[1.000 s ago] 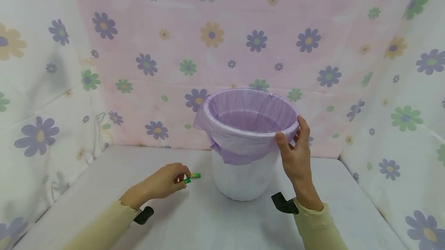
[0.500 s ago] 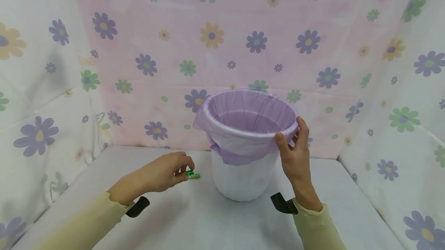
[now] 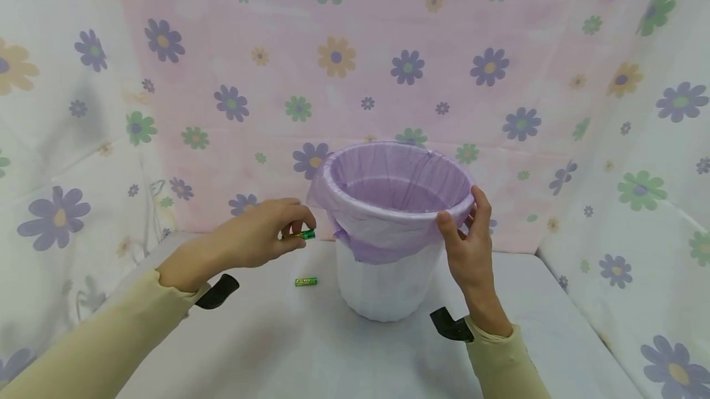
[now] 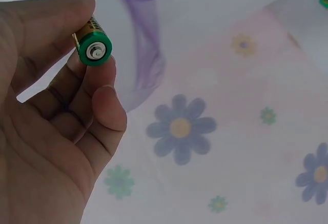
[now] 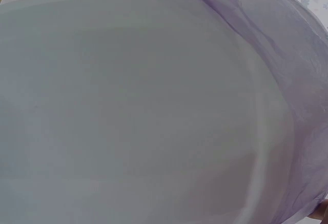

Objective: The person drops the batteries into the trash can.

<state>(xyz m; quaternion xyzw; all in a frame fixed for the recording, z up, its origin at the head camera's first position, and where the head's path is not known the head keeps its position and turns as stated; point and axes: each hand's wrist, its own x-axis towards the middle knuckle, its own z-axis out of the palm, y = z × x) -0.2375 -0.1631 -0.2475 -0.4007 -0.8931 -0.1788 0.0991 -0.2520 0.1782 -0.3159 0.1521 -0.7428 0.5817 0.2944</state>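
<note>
My left hand (image 3: 261, 235) pinches a green and gold battery (image 4: 95, 44) between thumb and fingers, raised above the table to the left of the bin. Its metal end points at the camera in the left wrist view. A second battery (image 3: 306, 282) of the same kind lies on the table below that hand. The white bin (image 3: 388, 288) stands upright, lined with a purple plastic bag (image 3: 371, 245) folded over its rim. With thumb and fingers, my right hand (image 3: 471, 257) grips the bin's rim at the right. Only a fingertip edge shows in the right wrist view.
The white-covered table (image 3: 344, 356) extends around the bin. A pink flowered cloth (image 3: 366, 29) hangs behind it, with pale flowered cloth on both sides. Each wrist carries a black camera mount, the left mount (image 3: 217, 292) hanging below the sleeve.
My left hand has picked one battery up off the table and lifted it toward the height of the bin's rim. The other battery stays on the table. My right hand keeps its grip.
</note>
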